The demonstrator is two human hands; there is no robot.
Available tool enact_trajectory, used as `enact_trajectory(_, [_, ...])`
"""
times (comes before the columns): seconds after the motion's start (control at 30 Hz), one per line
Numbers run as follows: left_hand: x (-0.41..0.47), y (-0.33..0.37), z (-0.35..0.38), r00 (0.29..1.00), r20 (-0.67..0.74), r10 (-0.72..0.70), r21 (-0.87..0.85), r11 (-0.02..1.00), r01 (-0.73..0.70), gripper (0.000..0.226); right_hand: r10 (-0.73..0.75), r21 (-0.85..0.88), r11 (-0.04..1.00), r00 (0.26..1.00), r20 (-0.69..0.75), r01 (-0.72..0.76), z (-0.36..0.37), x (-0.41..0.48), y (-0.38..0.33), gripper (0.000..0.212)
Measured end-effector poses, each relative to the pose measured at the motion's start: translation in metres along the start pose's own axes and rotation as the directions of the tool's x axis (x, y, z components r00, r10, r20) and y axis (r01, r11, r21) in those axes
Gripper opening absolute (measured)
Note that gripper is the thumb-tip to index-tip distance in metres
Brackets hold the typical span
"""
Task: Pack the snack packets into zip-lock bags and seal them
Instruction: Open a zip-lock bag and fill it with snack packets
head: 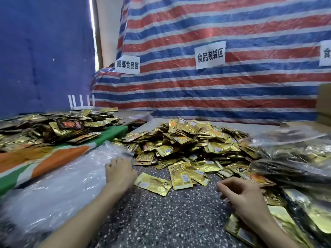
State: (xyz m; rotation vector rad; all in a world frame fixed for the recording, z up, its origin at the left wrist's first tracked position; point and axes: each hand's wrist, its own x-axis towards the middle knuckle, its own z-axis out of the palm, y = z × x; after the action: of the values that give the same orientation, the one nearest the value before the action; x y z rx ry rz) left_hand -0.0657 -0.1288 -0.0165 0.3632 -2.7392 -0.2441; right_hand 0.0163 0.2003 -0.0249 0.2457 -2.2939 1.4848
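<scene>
On the speckled table (161, 221), a bare strip runs between the hands up to the near edge of the heap of snack packets (189, 140). The left hand (120, 173) reaches the rim of the clear zip-lock bags (62, 176); blur hides whether its fingers pinch it. The right hand (245, 197) hovers over stray packets with its fingers loosely curled, seemingly holding nothing.
</scene>
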Motion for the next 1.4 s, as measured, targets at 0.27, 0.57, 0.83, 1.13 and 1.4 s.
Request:
enact_trajectory(0.27, [-0.011,-0.054,-0.013,0.950,0.168,-0.262,0.131,0.962,0.241,0.037,-0.026,-0.006,1.000,0.999,0.024,0.026,0.002,-0.001,0.001,0.012])
enact_trajectory(0.57, [-0.010,-0.050,-0.038,0.964,-0.031,-0.263,-0.112,0.960,0.258,0.038,0.013,0.034,0.999,1.000,0.018,-0.014,-0.002,0.002,0.009,0.012])
enact_trajectory(0.83, [-0.026,0.015,-0.076,0.880,-0.474,0.020,-0.368,0.904,-0.219,0.019,0.077,0.129,0.988,0.997,0.025,-0.080,-0.001,0.003,0.011,0.012])
enact_trajectory(1.13, [-0.093,0.135,-0.006,0.437,-0.693,0.573,-0.333,0.283,-0.899,0.014,0.243,0.511,0.827,0.969,0.050,-0.234,-0.006,0.004,-0.008,0.063])
enact_trajectory(1.4, [-0.095,0.126,0.014,0.408,-0.618,0.673,-0.409,0.168,-0.897,0.015,0.253,0.440,0.856,0.962,0.099,-0.270,-0.012,0.002,-0.013,0.032])
